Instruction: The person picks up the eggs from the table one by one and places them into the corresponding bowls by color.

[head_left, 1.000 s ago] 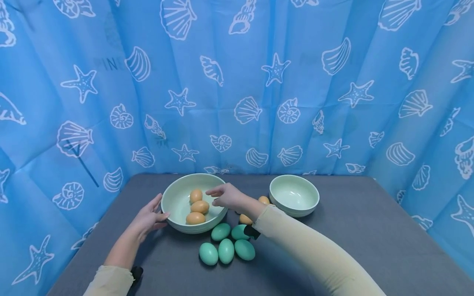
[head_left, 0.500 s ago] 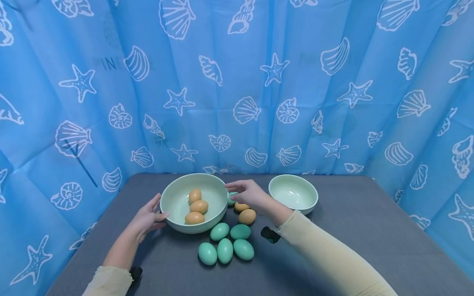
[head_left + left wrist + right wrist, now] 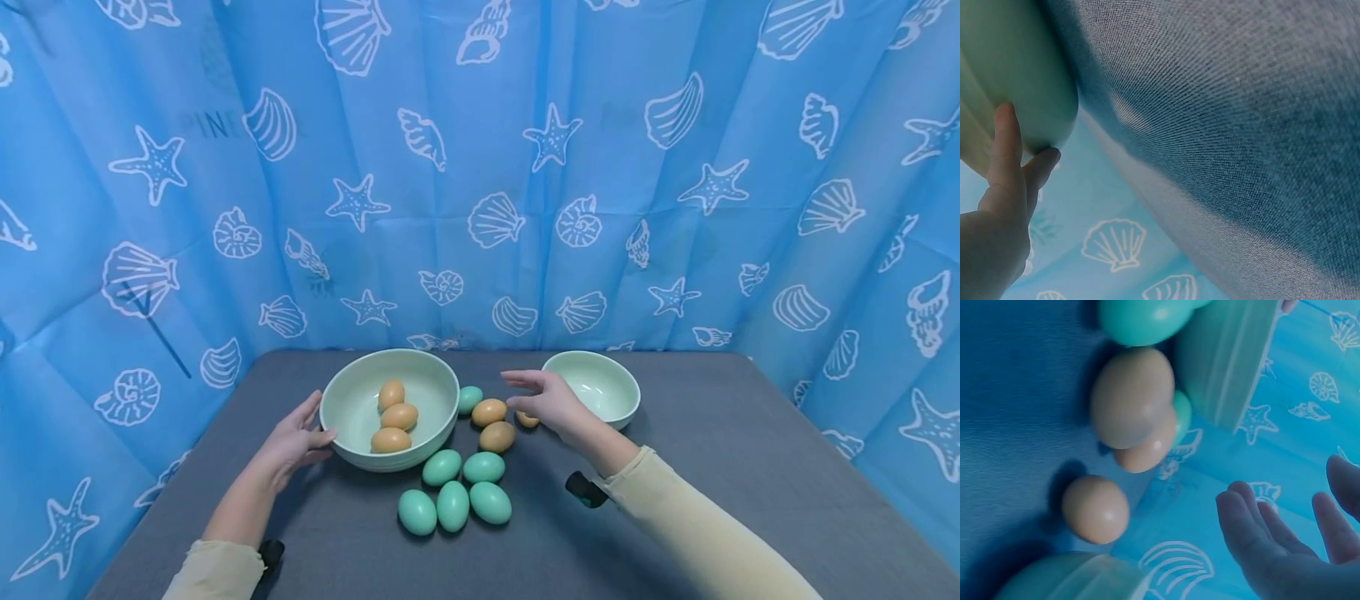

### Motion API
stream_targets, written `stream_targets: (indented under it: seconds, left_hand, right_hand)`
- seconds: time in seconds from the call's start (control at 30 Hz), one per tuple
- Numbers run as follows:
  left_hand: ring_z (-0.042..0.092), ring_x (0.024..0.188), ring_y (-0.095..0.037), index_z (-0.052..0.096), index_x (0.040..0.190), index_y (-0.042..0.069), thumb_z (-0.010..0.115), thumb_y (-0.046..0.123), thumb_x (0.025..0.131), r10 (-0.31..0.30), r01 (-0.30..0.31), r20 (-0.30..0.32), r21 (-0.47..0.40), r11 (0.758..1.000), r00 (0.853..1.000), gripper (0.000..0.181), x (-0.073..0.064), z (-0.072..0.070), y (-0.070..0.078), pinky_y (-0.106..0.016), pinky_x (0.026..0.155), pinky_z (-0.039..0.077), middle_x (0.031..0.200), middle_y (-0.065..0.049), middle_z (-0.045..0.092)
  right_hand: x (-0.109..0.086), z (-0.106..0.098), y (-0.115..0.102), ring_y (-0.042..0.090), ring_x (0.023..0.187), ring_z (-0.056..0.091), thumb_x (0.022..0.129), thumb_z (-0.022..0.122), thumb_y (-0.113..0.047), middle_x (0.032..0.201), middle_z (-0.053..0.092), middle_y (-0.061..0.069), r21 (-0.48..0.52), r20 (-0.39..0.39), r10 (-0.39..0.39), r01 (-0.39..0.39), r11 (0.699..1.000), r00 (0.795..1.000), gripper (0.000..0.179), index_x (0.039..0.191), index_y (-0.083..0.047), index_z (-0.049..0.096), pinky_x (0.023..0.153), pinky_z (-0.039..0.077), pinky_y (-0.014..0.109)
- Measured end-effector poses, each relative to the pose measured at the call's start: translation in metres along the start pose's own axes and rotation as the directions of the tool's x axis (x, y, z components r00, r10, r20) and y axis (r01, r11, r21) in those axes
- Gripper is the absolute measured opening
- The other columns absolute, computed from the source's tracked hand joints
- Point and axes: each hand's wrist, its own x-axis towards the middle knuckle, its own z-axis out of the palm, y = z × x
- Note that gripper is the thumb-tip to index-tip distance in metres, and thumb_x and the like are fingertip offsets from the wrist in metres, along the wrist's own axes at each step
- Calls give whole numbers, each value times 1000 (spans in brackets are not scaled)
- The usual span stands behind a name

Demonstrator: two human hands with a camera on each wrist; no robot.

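My left hand rests against the left side of the large pale green bowl; in the left wrist view straight fingers lie along the outer wall. Inside that bowl are three light brown eggs. My right hand is in the air left of the small pale green bowl, fingers apart, holding nothing. Below and beside it lie a brown egg, partly hidden in the head view, and two more brown eggs.
Several green eggs lie in front of the large bowl, and another green egg lies close to its right side. The grey cloth-covered table extends right. A blue shell-print curtain stands behind it.
My right hand has moved right from over the large bowl, through the air above the brown eggs, to beside the small bowl. My left hand stays at the large bowl's side.
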Motion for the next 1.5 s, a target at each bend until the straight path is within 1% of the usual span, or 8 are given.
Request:
stream_targets:
  seconds: [0.13, 0.3, 0.53, 0.77, 0.93, 1.17, 1.4, 1.5]
  left_hand:
    - [7, 151, -48, -8, 160, 10, 53, 1, 101, -17, 17, -5, -3, 1000, 1000, 86, 0, 0, 0, -58, 112, 36, 166, -18, -13]
    - [6, 151, -48, -8, 160, 10, 53, 1, 102, -13, 14, 8, -10, 1000, 1000, 85, -1, -1, 0, -58, 113, 36, 166, -18, -14]
    - [8, 151, -48, -8, 160, 10, 52, 1, 102, -5, 5, 19, -17, 1000, 1000, 84, 0, -2, -1, -57, 113, 37, 166, -18, -13]
    - [7, 151, -48, -8, 160, 10, 52, 1, 102, 0, 0, 23, -18, 1000, 1000, 84, 1, -1, -2, -58, 113, 36, 166, -18, -13]
    - [7, 151, -48, -7, 160, 10, 53, 1, 102, -2, 3, 12, -16, 1000, 1000, 85, 1, 0, -3, -58, 113, 36, 166, -18, -13]
    - [6, 151, -48, -7, 161, 10, 53, 2, 102, -3, 4, 8, -19, 1000, 1000, 84, 0, 1, -4, -58, 113, 36, 166, -18, -12]
    - [7, 151, -48, -7, 160, 9, 54, 2, 102, -2, 2, 7, -12, 1000, 1000, 85, 1, 1, -4, -58, 112, 37, 166, -18, -11]
    - [8, 151, -48, -7, 161, 10, 54, 2, 102, 1, -1, 0, -6, 1000, 1000, 85, 1, -1, -4, -57, 112, 38, 166, -18, -12]
  right_hand:
    - [-5, -3, 12, 41, 134, 49, 99, 56, -1, 155, 42, 23, -26, 6, -34, 34, 999, 999, 51, 149, -2, 46, 99, 51, 49]
    - [-6, -3, 27, 43, 145, 34, 97, 59, 0, 154, 43, 24, -70, -20, -41, 40, 997, 999, 52, 148, -2, 48, 105, 46, 51]
    - [-5, 1, 43, 45, 144, 35, 94, 63, 5, 154, 39, 27, -143, -43, -38, 32, 989, 998, 56, 148, -2, 49, 103, 48, 52]
    - [-2, 4, 58, 44, 150, 22, 92, 65, 7, 158, 33, 26, -210, -49, -43, 32, 977, 998, 61, 149, 0, 45, 113, 36, 59]
    - [3, 8, 66, 44, 151, 18, 92, 65, 7, 160, 28, 27, -277, -49, -31, 16, 961, 998, 65, 152, -2, 41, 113, 36, 59]
    - [9, 14, 65, 51, 143, 31, 90, 64, 8, 159, 21, 35, -394, -48, 1, -19, 919, 999, 67, 152, -4, 42, 87, 50, 47]
    - [10, 18, 66, 49, 133, 46, 85, 68, 13, 145, 44, 33, -485, -106, -117, 51, 873, 987, 61, 143, 8, 49, 101, 48, 56]
    - [12, 20, 64, 46, 122, 55, 85, 69, 12, 139, 48, 32, -543, -121, -137, 50, 838, 983, 59, 141, 10, 50, 94, 52, 53]
